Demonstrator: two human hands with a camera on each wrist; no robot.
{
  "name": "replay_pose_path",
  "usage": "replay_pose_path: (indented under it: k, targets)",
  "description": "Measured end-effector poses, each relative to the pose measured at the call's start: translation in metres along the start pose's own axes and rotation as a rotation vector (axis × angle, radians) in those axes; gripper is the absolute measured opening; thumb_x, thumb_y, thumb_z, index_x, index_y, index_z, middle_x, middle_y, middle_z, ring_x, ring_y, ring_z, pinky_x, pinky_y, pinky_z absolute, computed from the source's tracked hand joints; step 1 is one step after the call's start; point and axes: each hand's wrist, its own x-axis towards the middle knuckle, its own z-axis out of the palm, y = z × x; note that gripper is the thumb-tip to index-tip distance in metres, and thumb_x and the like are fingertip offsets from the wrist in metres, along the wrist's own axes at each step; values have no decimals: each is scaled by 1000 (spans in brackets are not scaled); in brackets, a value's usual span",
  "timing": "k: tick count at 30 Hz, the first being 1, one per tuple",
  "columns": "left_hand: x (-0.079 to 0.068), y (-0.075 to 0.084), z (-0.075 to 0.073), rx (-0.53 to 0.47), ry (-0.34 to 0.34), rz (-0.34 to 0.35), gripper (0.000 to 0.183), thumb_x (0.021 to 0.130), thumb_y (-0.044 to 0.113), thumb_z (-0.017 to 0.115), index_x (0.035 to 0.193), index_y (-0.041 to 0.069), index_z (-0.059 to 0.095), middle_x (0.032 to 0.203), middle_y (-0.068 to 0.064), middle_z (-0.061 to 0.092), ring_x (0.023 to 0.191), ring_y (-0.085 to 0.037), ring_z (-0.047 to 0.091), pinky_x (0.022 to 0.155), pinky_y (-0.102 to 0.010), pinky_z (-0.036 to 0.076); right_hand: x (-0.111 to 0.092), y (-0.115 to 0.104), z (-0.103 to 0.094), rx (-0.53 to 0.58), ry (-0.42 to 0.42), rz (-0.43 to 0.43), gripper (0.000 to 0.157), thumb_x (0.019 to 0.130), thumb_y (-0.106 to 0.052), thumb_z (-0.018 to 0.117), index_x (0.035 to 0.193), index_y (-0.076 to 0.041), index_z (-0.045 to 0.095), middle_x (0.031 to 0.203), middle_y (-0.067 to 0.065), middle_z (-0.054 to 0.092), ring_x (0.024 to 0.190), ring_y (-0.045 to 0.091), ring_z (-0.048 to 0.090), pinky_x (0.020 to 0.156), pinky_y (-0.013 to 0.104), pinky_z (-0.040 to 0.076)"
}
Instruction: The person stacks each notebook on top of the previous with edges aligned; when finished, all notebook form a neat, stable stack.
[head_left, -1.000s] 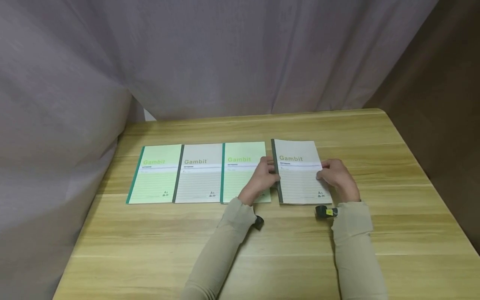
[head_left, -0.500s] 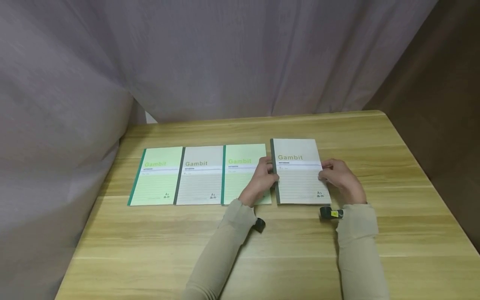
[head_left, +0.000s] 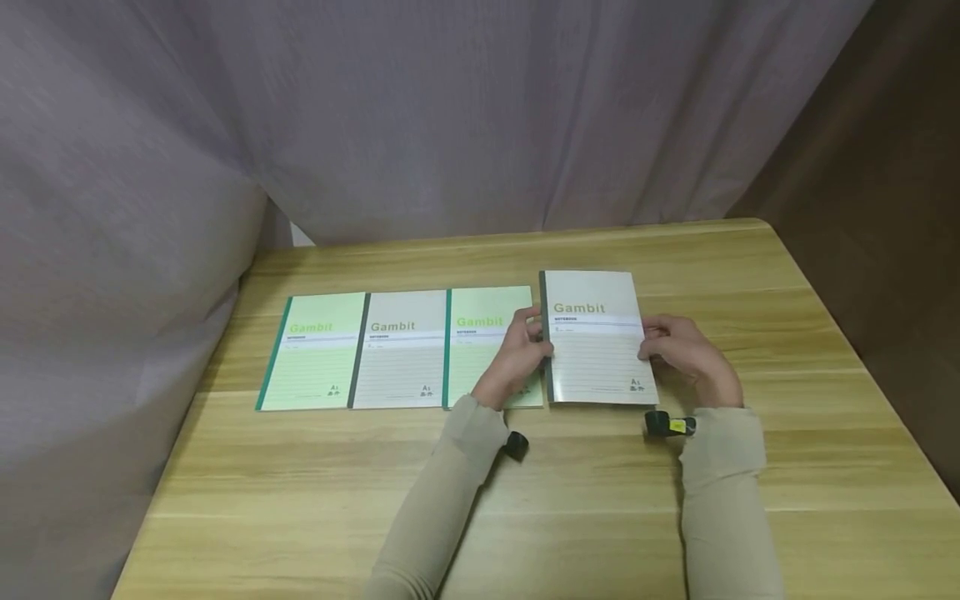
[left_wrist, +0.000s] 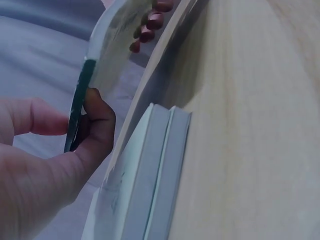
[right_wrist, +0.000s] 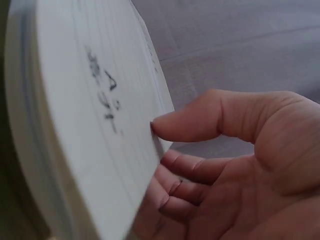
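Both of my hands hold a white Gambit notebook with a dark spine at the right end of a row. My left hand pinches its spine edge, thumb on the cover and fingers curled beneath. At the opposite edge my right hand grips it, thumb on the cover and fingers underneath. In the left wrist view the notebook hangs clear of the table, slightly bowed. A green notebook with a green spine lies beside it, partly covered by my left hand; its side shows two stacked layers in the left wrist view.
Farther left in the row lie another white notebook and another green notebook, edge to edge. All are on a wood-grain table. Grey curtains hang behind and at the left, a brown one at the right.
The held notebook has risen and shifted slightly left and away, out of the tabletop. My right hand has moved a little to the right; both hands keep their hold.
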Motion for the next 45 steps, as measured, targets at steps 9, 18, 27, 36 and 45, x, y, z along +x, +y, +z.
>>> replay_pose_path:
  k: [9,18,27,36,45]
  targets:
    - [1,2,-8,-12,-4,-8,72,86,-17,50,152,1,27,125,-14,65,101,-23,64,76,-33,55,-2,1,1,62,30,-62,64,83,11,59,141,18,34,101,13,57,80,11,58,71,28,56]
    - [1,6,-14,-12,2,-37,73,85,-15,52,151,4,28,121,-12,64,99,-22,63,79,-32,53,-2,5,1,113,32,-168,56,85,10,59,136,17,37,99,13,54,79,9,57,68,27,55]
    - [1,13,-19,-46,0,-13,73,82,-12,52,150,4,30,112,-13,67,88,-21,64,71,-31,52,-3,-5,5,135,58,-174,59,81,12,59,136,18,37,96,10,55,77,9,57,66,27,56]
    - [-3,13,-32,-43,17,-5,75,79,-11,52,150,3,30,108,-13,68,80,-19,63,67,-29,51,0,-16,12,104,52,-170,59,81,11,60,137,17,41,95,10,58,75,8,58,66,31,57]
    - [-9,19,-48,-32,29,-16,72,80,-10,51,148,5,31,106,-14,67,72,-20,59,57,-28,46,3,-27,24,129,17,-179,61,81,10,61,137,19,40,99,13,59,77,9,59,69,31,57]
